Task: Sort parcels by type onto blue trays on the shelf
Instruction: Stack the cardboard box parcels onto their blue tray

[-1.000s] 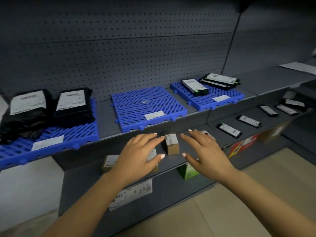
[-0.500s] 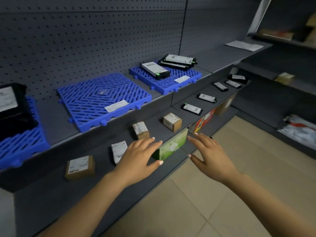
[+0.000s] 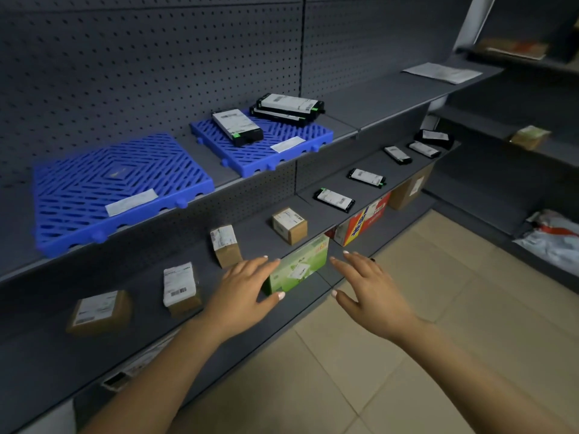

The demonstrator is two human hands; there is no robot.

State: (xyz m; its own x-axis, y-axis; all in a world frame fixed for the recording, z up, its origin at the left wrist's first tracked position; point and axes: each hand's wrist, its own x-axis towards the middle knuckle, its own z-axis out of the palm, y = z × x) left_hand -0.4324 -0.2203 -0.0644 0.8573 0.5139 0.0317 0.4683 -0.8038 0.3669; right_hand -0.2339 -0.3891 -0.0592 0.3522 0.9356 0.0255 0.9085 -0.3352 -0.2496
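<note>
Two blue trays sit on the upper shelf: one (image 3: 94, 195) bears only a paper label, the other (image 3: 282, 142) carries three flat black parcels (image 3: 236, 126). Several small brown cardboard boxes stand along the lower shelf, among them one (image 3: 289, 225) at the middle, one (image 3: 225, 244) just beyond my left hand and one (image 3: 180, 288) to its left. Flat black parcels (image 3: 333, 198) lie farther right on that shelf. My left hand (image 3: 244, 292) and my right hand (image 3: 366, 286) hover with straight fingers in front of the lower shelf, holding nothing.
A green carton (image 3: 297, 267) stands on the shelf below, between my hands. A red and white carton (image 3: 363, 220) and a brown carton (image 3: 410, 189) stand farther right. A side shelf unit at right holds a grey bag (image 3: 554, 239). Tiled floor (image 3: 407, 355) lies below.
The view has swung right along the shelf, so the left tray with black bags has left the frame. Both hands stay spread and hold nothing, now level with the green carton.
</note>
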